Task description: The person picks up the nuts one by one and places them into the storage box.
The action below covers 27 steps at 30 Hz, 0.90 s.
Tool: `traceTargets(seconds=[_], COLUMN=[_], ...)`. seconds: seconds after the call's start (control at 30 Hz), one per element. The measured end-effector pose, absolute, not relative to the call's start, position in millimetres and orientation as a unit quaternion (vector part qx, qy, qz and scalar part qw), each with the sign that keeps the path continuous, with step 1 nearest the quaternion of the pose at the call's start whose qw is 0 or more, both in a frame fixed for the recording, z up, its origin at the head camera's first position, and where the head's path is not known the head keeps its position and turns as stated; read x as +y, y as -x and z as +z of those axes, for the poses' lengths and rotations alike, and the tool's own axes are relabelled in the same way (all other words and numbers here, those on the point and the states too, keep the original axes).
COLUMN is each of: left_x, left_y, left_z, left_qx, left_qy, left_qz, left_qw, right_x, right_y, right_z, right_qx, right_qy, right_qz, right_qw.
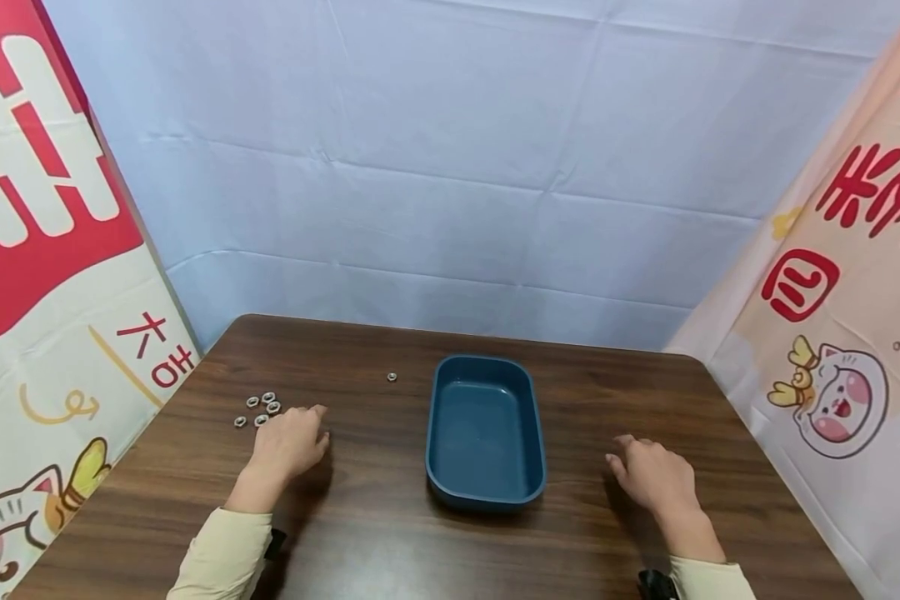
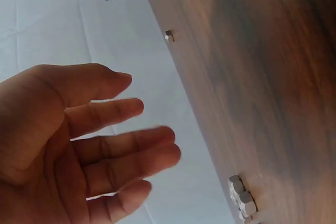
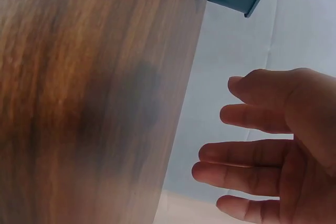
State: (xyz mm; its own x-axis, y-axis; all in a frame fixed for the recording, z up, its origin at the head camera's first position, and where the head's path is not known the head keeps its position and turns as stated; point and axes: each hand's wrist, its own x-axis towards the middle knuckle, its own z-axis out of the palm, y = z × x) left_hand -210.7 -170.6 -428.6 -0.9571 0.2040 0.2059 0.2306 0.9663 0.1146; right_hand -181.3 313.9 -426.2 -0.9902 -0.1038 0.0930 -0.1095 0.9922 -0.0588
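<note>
A cluster of small metal nuts (image 1: 258,409) lies on the bench (image 1: 390,517), well left of the blue tray (image 1: 486,492); the left hand (image 1: 288,442) hovers beside them, fingers (image 2: 131,153) relaxed, holding nothing; the right hand (image 1: 656,477), right of the tray, likewise holds nothing

Small silver hexagonal metal nuts (image 1: 258,409), clustered flat on the wooden tabletop, left of the deep blue rectangular plastic tray (image 1: 486,490), empty, upright.
</note>
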Motion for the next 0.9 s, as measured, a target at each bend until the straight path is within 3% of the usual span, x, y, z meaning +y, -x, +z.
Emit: traceTargets(seconds=[0.23,0.47,0.9], left_x=[-167.3,-170.0,-170.8], left_y=[211.8,206.2,224.5], left_z=[-425.3,-424.1,-426.5], left_qx=[-0.987,-0.984,-0.948], left_qy=[0.110,0.117,0.169], left_qz=[-0.071,-0.124,-0.268], left_qw=[0.089,0.052,0.038], right_x=[314.2,301.2,282.5], right_y=[181.7,180.2,187.2], right_z=[-423.1,-418.6,-410.0], right_qx=[-0.998,-0.994,-0.986], right_qy=[-0.045,-0.032,-0.053], right_qz=[0.037,0.102,0.158], right_qw=[0.032,-0.016,-0.031])
